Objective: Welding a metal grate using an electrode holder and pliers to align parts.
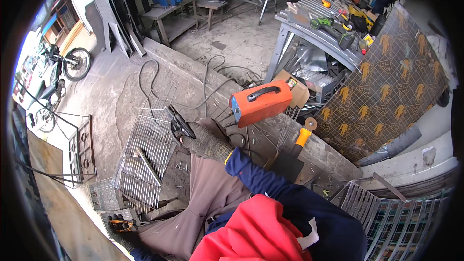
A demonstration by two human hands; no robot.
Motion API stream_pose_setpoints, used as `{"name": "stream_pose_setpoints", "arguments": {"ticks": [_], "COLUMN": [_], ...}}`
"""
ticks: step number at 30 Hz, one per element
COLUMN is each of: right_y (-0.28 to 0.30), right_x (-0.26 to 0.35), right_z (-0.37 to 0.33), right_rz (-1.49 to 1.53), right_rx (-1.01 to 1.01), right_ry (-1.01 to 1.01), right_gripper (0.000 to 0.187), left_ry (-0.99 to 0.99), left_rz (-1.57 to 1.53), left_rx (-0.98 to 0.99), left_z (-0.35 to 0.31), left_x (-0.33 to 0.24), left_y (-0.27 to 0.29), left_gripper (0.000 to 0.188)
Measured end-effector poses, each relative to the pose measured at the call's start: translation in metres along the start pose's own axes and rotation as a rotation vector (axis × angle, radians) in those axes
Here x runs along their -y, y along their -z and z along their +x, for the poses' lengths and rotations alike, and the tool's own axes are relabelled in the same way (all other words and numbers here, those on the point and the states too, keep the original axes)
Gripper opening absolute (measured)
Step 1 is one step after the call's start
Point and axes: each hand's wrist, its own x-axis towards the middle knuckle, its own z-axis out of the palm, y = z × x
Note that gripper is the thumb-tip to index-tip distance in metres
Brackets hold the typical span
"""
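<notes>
My right hand (207, 141), in a dark grey knit glove, is closed around what looks like a black electrode holder (179, 124). It is above the far end of a metal grille (147, 145) of thin parallel bars lying on the ground. A loose flat metal bar (149, 166) lies across the grille. At the lower left, my gloved left hand (121, 236) is closed on pliers (126, 224) with orange and black handles, beside my brown-clad leg. Ahead on the right stands an orange welding machine (263, 102) with a black carrying handle.
An angle grinder (303, 137) with a yellow body lies at right by a concrete ledge (212, 82). Cables (205, 79) loop across the floor. A tool-covered workbench (309, 19) and a patterned board (382, 87) are beyond. Wire racks (401, 222) are at lower right. A motorcycle (60, 70) stands left.
</notes>
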Motion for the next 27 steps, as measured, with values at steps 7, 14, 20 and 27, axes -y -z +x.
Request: {"name": "stream_pose_setpoints", "arguments": {"ticks": [7, 14, 20, 27], "right_y": [0.008, -0.001, 0.005, 0.008], "right_x": [-0.031, -0.019, -0.005, -0.009], "right_z": [0.011, 0.009, 0.004, 0.006], "right_rz": [0.025, 0.086, -0.101, -0.15], "right_rx": [-0.026, -0.036, -0.029, 0.005], "right_ry": [0.034, 0.129, 0.118, 0.006], "right_gripper": [0.02, 0.021, 0.02, 0.022], "left_ry": [0.021, 0.057, -0.069, 0.209], "left_rz": [0.039, 0.055, 0.114, -0.39], "left_rx": [0.016, 0.047, 0.128, -0.229], "left_z": [0.002, -0.003, 0.004, -0.008], "left_x": [-0.007, -0.013, 0.021, -0.025], "left_y": [-0.016, -0.015, 0.004, -0.046], "left_gripper": [0.049, 0.054, 0.053, 0.049]}}
